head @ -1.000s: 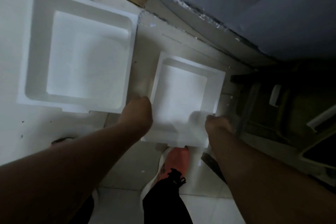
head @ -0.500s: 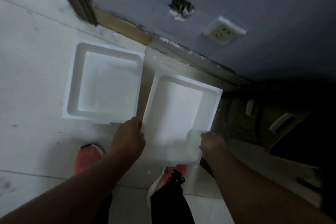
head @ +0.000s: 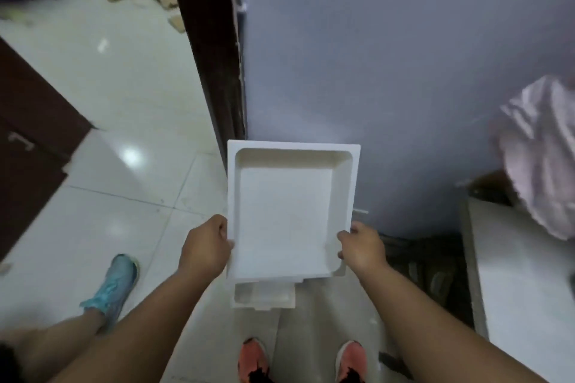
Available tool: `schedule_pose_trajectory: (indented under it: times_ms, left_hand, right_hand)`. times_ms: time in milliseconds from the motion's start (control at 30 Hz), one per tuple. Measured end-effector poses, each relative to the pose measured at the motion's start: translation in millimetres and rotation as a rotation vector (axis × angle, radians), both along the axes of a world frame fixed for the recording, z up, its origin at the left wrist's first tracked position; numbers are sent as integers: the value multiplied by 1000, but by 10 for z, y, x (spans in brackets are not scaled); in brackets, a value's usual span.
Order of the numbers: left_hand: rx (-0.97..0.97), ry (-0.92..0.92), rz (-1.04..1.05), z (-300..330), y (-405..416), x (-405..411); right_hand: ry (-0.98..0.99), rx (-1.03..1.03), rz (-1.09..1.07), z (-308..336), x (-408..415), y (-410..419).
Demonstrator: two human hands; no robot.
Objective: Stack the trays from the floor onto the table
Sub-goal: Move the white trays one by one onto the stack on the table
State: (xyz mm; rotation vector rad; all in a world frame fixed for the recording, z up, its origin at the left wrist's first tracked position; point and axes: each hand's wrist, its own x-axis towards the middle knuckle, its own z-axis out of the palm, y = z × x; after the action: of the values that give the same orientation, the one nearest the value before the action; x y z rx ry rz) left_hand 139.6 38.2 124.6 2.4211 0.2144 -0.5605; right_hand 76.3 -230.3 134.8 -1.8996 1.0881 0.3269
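I hold a white foam tray (head: 286, 211) in the air in front of me, open side up, at about waist height. My left hand (head: 205, 246) grips its left rim near the front corner. My right hand (head: 361, 247) grips the right rim opposite. Below it, a second white tray (head: 264, 295) lies on the floor, mostly hidden by the held one. A white table top (head: 522, 283) shows at the right edge of the view.
A grey wall (head: 404, 71) stands straight ahead, with a dark door frame (head: 205, 50) to its left. A pale cloth (head: 541, 155) hangs over the table's far end. Another person's teal shoe (head: 110, 284) is at my left. A dark cabinet (head: 28, 134) stands far left.
I have stood up with the tray, lifting it off the floor to waist height. The view has swung up from the floor to the wall and doorway. The other tray stays on the floor.
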Motion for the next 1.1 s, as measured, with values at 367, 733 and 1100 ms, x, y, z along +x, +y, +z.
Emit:
schedule_pose_trajectory:
  times_ms: [367, 733, 1100]
  left_hand:
    - [-136, -190, -117, 2606, 395, -220]
    - [-184, -477, -324, 4154, -524, -620]
    - [-76, -633, -535, 4377, -2460, -1760]
  right_hand:
    - [-431, 101, 7, 2537, -752, 100]
    - [-846, -128, -117, 3682, -1515, -657]
    - [-859, -601, -223, 3682, -2900, -2395]
